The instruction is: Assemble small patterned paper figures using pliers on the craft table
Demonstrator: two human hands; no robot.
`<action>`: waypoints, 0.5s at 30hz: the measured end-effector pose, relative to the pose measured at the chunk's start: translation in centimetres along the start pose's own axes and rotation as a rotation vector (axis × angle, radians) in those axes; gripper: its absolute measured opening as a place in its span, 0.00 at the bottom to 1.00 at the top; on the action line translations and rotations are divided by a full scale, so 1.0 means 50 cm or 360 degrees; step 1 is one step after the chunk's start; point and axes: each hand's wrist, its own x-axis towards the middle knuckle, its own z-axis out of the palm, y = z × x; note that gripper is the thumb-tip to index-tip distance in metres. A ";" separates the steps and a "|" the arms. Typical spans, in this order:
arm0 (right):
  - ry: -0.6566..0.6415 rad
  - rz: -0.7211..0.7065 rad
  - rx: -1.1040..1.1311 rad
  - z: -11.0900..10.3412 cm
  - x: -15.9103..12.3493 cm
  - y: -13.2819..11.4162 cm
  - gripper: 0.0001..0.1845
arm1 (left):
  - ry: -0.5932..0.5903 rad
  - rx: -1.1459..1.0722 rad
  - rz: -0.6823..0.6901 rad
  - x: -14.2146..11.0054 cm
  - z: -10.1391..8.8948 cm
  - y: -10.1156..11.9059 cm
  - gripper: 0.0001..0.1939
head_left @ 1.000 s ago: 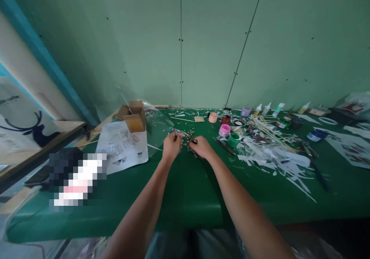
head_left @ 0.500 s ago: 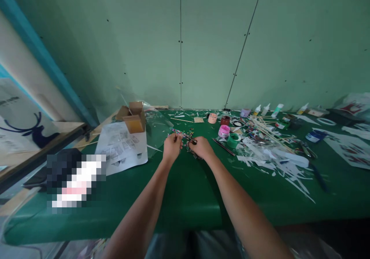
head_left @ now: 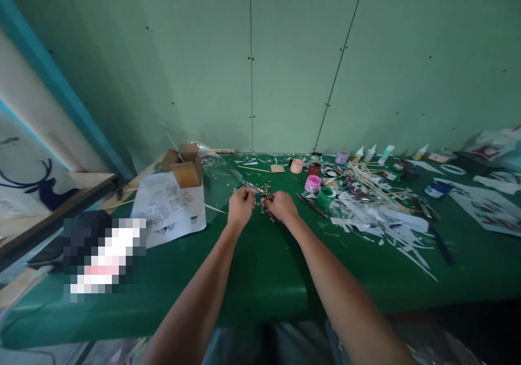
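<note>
My left hand (head_left: 241, 207) is closed, fingertips pinching a small multicoloured patterned strip (head_left: 246, 183) that sticks out past the fingers. My right hand (head_left: 283, 206) is wrapped round a pair of small metal scissors (head_left: 265, 193), whose blades point left toward the strip. Fingers hide most of the handles, and whether the blades touch the strip is too small to tell. Small dark and coloured scraps lie under and beside the right hand on the green tabletop (head_left: 260, 267).
Open paint jars, such as a pink paint jar (head_left: 313, 183) and a green paint jar (head_left: 326, 196), stand right of my hands. Beyond lie paper scraps (head_left: 366, 215) and thin wooden sticks (head_left: 368, 183). At left, a cardboard box (head_left: 187, 172) sits on a printed sheet (head_left: 163, 226).
The whole view has shifted slightly left. Both hands keep nearly the same place and grip, with the scissors still between them.
</note>
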 end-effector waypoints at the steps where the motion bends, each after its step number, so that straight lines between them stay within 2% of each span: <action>1: 0.0007 -0.0006 -0.0008 0.000 0.000 0.000 0.15 | 0.0005 0.0005 0.0003 0.000 0.000 0.000 0.13; 4: 0.0037 -0.0013 -0.0018 -0.002 -0.004 -0.002 0.15 | 0.0015 -0.0029 0.0022 0.000 0.001 0.000 0.14; 8: 0.0072 -0.0001 0.0102 -0.001 -0.008 -0.007 0.15 | -0.0004 -0.0239 0.0054 0.000 0.011 -0.003 0.12; 12: 0.0029 -0.0006 0.0356 0.008 -0.006 -0.012 0.22 | -0.0174 -0.0323 0.0092 0.004 0.025 -0.009 0.17; 15: 0.0048 0.0008 0.0471 0.012 -0.005 -0.016 0.21 | -0.0257 -0.0393 0.0160 0.005 0.027 -0.008 0.17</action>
